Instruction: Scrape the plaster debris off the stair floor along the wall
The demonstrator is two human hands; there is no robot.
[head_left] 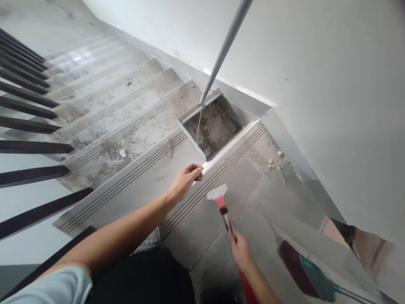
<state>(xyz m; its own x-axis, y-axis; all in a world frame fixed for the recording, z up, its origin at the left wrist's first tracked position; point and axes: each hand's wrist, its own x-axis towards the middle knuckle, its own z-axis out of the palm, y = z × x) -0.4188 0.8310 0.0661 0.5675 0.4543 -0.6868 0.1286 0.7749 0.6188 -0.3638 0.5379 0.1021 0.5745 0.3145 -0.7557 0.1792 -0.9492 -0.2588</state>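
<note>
My right hand is wrapped round the handle of a scraper with a wide pale blade and a red neck. The blade is up in front of the hand, over the grey landing tiles. Ahead and to the left, my left hand has its fingers curled together near the step edge; what they hold, if anything, is hidden. Just beyond it, a box-shaped dustpan sits on the step against the wall side, with dirt and rubble inside. Its long grey handle rises along the wall, and a thin white cord hangs by its base.
Dusty grooved steps run off to the upper left beside dark railing bars. Crumbs of rubble lie by the skirting at the right. A broom with purple bristles and a green head is at the lower right.
</note>
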